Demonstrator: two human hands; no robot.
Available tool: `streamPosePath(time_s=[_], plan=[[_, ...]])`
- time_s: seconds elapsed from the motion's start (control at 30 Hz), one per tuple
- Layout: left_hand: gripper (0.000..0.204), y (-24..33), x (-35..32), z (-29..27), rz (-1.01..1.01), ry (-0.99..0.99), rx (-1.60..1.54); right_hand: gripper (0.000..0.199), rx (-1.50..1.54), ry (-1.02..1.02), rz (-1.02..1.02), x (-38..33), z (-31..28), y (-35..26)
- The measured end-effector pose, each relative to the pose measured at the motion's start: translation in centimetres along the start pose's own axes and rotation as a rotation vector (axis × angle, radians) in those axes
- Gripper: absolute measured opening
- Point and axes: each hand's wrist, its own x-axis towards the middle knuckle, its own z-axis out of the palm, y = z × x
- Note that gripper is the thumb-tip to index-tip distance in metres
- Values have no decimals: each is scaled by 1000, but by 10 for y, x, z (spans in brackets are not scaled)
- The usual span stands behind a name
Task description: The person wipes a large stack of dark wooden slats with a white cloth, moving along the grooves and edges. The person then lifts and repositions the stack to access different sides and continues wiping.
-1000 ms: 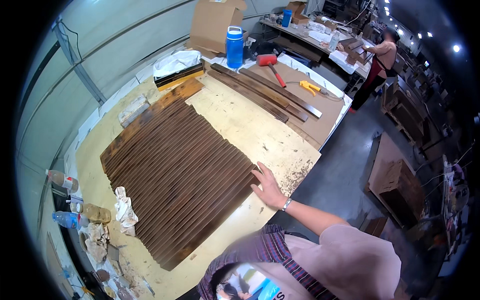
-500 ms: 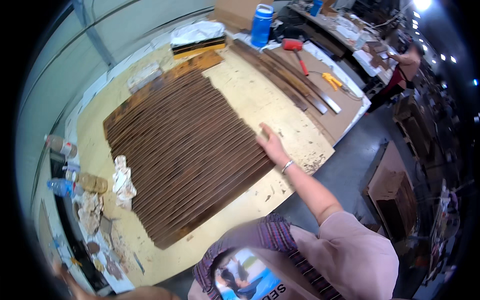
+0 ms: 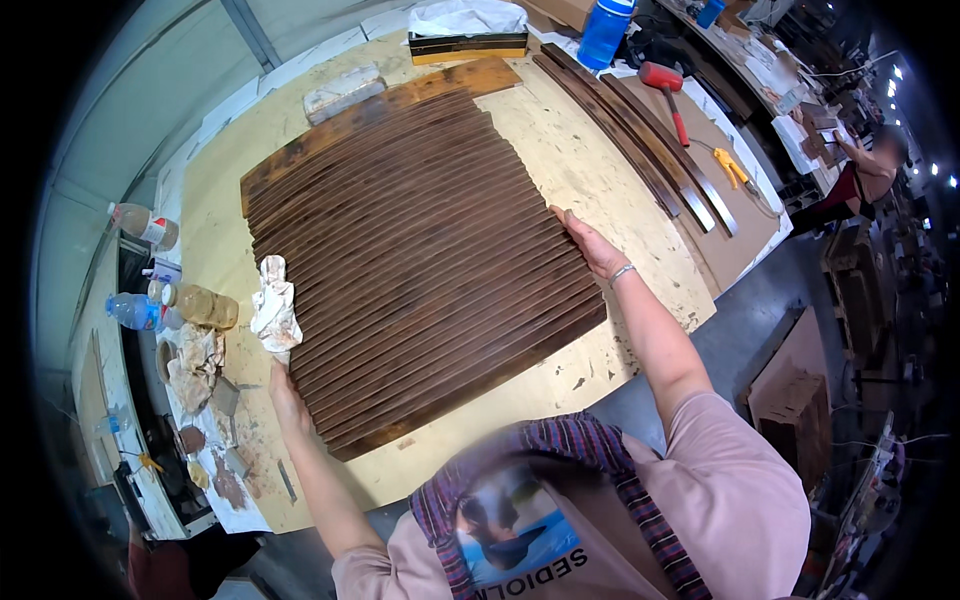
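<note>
Dark brown wooden strips (image 3: 420, 260) lie side by side in a wide, ridged panel on the pale worktable (image 3: 540, 130). My left hand (image 3: 288, 398) rests against their left ends near the front, its fingers pointing forward and partly hidden. Just ahead of those fingers is a crumpled white rag (image 3: 276, 305). Along the right ends, my right hand (image 3: 594, 246) lies with its fingers stretched out, touching the strips' edge. Neither hand appears wrapped round anything. A flat orange-brown board (image 3: 300, 152) borders the strips' far side.
Left are bottles (image 3: 205, 305) and stained rags (image 3: 195, 365). A wrapped block (image 3: 343, 92) and a box (image 3: 468, 46) stand at the back. Right lie loose wood bars (image 3: 640, 140), a red mallet (image 3: 664, 85) and a yellow air gun (image 3: 732, 168). Another person (image 3: 872, 175) works far right.
My left hand has come up from the lower edge to the strips' left ends. My right hand stays on the right edge. The view has shifted, moving the table up and rightward in it.
</note>
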Motion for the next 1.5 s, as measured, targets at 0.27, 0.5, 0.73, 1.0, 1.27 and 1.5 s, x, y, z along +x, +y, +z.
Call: streamPosePath(time_s=[0.27, 0.5, 0.73, 1.0, 1.27, 1.5], plan=[[55, 6, 14, -13, 170, 163, 351, 73, -71, 22, -61, 6, -1, 7], [53, 62, 39, 94, 825, 201, 1228, 75, -1221, 308, -371, 16, 41, -10], [26, 42, 81, 130, 742, 205, 1090, 84, -1589, 132, -495, 14, 87, 21], [48, 51, 59, 144, 666, 333, 1622, 91, -1580, 38, -517, -11, 93, 10], [47, 17, 62, 31, 741, 390, 1158, 104, -1488, -409, -515, -68, 142, 39], [41, 47, -45, 104, 841, 149, 1153, 122, -1545, -348, -528, -69, 154, 39]])
